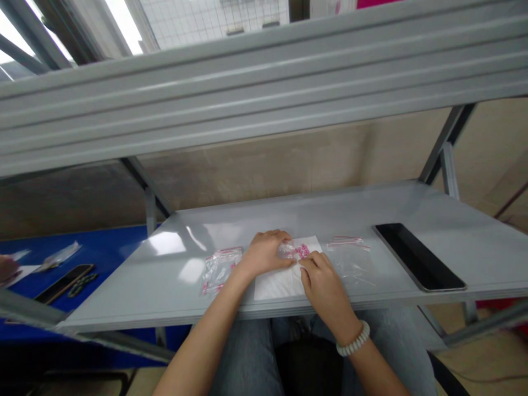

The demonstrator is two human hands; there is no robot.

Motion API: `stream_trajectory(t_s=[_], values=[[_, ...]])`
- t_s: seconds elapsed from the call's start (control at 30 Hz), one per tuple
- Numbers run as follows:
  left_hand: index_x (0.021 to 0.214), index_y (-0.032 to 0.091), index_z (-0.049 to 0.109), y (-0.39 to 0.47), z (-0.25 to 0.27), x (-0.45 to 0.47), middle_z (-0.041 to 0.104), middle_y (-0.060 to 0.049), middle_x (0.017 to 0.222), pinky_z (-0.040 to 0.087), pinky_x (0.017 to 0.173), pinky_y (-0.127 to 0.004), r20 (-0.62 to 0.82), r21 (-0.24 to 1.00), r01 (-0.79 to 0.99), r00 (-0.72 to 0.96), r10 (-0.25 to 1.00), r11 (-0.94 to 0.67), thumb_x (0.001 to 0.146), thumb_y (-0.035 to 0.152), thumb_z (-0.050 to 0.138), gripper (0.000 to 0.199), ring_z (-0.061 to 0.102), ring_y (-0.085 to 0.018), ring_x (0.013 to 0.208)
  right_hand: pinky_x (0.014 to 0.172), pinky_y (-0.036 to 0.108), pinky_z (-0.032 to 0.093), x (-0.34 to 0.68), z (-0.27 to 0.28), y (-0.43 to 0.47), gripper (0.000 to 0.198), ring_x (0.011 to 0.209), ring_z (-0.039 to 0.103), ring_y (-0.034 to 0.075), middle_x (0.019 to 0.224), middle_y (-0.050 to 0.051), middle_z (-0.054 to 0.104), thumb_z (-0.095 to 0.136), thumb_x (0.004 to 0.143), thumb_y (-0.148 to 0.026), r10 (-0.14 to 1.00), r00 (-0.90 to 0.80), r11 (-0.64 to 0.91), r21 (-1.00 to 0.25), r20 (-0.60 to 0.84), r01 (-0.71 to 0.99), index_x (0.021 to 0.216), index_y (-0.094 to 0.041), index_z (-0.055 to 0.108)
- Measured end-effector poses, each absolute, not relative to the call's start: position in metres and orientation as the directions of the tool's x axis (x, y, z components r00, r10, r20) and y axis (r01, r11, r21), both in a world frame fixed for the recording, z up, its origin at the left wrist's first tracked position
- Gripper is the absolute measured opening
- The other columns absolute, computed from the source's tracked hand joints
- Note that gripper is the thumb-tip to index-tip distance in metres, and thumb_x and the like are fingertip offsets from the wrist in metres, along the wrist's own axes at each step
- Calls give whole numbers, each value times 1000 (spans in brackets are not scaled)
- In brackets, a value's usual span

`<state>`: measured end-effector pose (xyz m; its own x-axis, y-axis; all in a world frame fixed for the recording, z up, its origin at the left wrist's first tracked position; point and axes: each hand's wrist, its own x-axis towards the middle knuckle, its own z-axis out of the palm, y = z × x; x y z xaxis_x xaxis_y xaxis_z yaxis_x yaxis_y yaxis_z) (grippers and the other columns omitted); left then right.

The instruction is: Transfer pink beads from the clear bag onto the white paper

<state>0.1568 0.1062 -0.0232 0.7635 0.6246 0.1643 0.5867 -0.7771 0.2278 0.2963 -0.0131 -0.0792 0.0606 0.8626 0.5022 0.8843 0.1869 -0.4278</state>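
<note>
A sheet of white paper [277, 285] lies at the front of the grey table with small pink beads [303, 251] in a cluster on it. My left hand [266, 254] curves around a small clear plastic bag [285, 250] beside the beads, its thumb and fingers on either side of the plastic. Close to the thumb, my right hand [324, 279] has its fingers pinched together at the near edge of the beads; what is between the fingertips is hidden. A pale beaded bracelet [355, 340] circles my right wrist.
Left of the paper are clear zip bags [221, 269] with pink pieces inside. Another clear zip bag [350, 261] lies to the right, then a dark-screened tablet [418, 256]. A grey ribbed beam [264, 88] crosses above. On a blue table, another person's hand [7, 269] shows near a phone [66, 283].
</note>
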Motion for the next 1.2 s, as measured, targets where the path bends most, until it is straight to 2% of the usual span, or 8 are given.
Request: stream_trajectory(t_s=[0.2, 0.57, 0.7, 0.77, 0.8, 0.93, 1.07, 1.2], values=[[117, 20, 65, 102, -15, 161, 69, -11, 120, 45, 97, -48, 140, 150, 583, 787, 601, -798, 78, 39, 74, 44, 61, -33, 114, 86, 44, 54, 296, -80, -13, 25, 95, 57, 28, 95, 14, 62, 45, 92, -4, 864, 73, 184, -448, 498, 875, 95, -13, 68], [107, 23, 71, 97, 0, 162, 70, -8, 113, 39, 98, -49, 162, 64, 597, 784, 599, -800, 72, 34, 81, 38, 60, -33, 108, 86, 44, 53, 296, -80, -13, 23, 94, 57, 29, 95, 14, 63, 47, 90, -3, 864, 69, 181, -435, 499, 882, 92, -13, 68], [114, 21, 67, 83, 2, 156, 69, -9, 116, 36, 100, -51, 243, 81, 658, 716, 655, -749, 77, 35, 78, 41, 60, -33, 109, 82, 45, 53, 292, -76, -19, 22, 92, 58, 29, 94, 13, 63, 45, 92, -7, 776, 177, 204, -507, 605, 838, 91, -15, 65], [119, 21, 62, 65, -2, 153, 68, -9, 119, 37, 99, -49, 328, 139, 692, 643, 692, -708, 81, 36, 75, 43, 60, -32, 110, 78, 43, 54, 287, -72, -25, 17, 88, 60, 26, 92, 12, 64, 48, 95, -17, 693, 328, 245, -638, 642, 730, 101, -15, 64], [118, 22, 61, 54, -5, 153, 69, -8, 117, 38, 97, -47, 408, 224, 701, 564, 718, -677, 80, 36, 75, 42, 60, -31, 108, 74, 41, 55, 284, -69, -29, 19, 85, 61, 25, 93, 11, 65, 51, 95, -23, 683, 396, 276, -719, 614, 638, 107, -15, 63], [112, 22, 54, 9, -27, 161, 67, -6, 99, 44, 83, -41, 552, 495, 600, 342, 761, -629, 76, 25, 73, 41, 62, -27, 90, 65, 31, 56, 278, -58, -39, 27, 79, 66, 21, 91, 8, 70, 63, 87, -35, 855, 391, 296, -940, 340, 171, 107, -16, 63], [106, 24, 46, -20, -40, 171, 53, 3, 76, 44, 65, -31, 476, 761, 411, 173, 862, -502, 72, 24, 71, 42, 54, -18, 67, 62, 26, 50, 282, -48, -43, 19, 68, 63, 17, 73, 2, 66, 69, 81, -35, 927, 325, 220, -973, 186, -68, 81, -17, 63], [115, 22, 49, -25, -36, 166, 54, 4, 76, 46, 70, -30, 341, 900, 198, 236, 910, -389, 67, 23, 74, 54, 56, -17, 70, 57, 24, 44, 291, -42, -47, 22, 59, 53, 13, 63, -2, 57, 71, 77, -35, 946, 288, 205, -963, 150, -173, 69, -17, 60]])
